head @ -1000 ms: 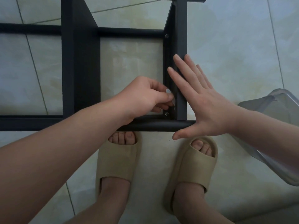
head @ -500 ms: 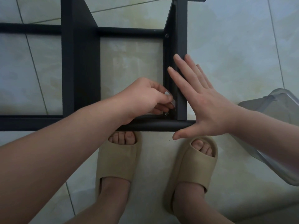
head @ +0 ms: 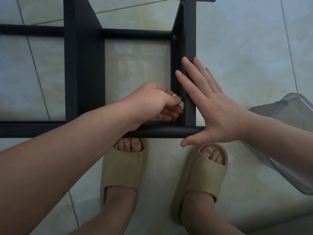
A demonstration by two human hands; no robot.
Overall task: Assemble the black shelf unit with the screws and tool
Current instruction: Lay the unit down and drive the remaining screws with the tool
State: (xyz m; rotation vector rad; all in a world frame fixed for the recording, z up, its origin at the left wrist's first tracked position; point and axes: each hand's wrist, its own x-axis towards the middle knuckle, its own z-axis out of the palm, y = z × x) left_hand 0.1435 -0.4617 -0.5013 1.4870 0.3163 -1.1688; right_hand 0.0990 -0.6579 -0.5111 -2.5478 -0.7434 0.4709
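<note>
Pale floor tiles (head: 245, 48) carry the black shelf unit (head: 84, 73), where the left hand (head: 152, 102) pinches a small pale tool (head: 181, 104) just above a corner screw (head: 174, 119) while the right hand (head: 211, 112) presses flat, fingers straight, against its end panel (head: 190, 39).

The floor (head: 254, 39) is pale glossy tile with thin grout lines. The black shelf (head: 84, 73) rests on it beneath the fingers (head: 188, 83). Two beige slippers (head: 123, 168) stand nearer than the fingers, a clear tub (head: 291, 109) to their right.
</note>
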